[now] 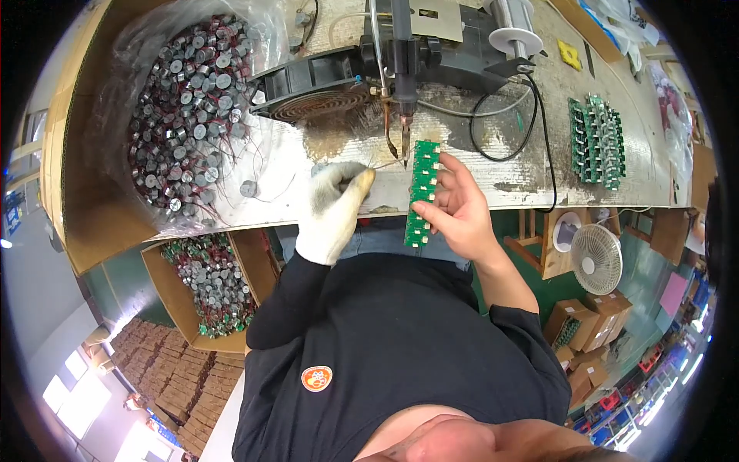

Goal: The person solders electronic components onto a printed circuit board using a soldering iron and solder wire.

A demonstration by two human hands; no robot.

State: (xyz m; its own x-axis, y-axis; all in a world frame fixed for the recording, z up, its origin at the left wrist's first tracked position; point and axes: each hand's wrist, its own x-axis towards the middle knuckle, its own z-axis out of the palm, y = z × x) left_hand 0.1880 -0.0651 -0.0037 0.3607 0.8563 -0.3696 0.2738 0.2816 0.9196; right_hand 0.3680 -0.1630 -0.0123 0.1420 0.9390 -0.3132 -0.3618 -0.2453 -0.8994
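My left hand (pixel 336 200), in a white glove, is closed in a pinch on thin wires (pixel 385 165) that run toward the soldering iron's tip (pixel 406 160). Whatever else lies inside that palm is mostly hidden. Bare, my right hand (pixel 464 212) grips a long green circuit board (pixel 423 192), with the thumb on its face and the fingers behind. A row of small pale connectors lines the board's edge. Its upper end stands just right of the iron tip. The upright soldering iron (pixel 403 61) has a thin copper-coloured feed tube (pixel 387 127) beside it.
Left, a plastic-lined carton (pixel 92 154) holds many round silver parts with wires; one such part (pixel 248 188) lies outside. A black fan (pixel 312 88) stands behind my left hand. Solder spool (pixel 514 40), black cable (pixel 548 146) and stacked boards (pixel 597 142) lie right. A lower carton (pixel 173 285) holds more parts.
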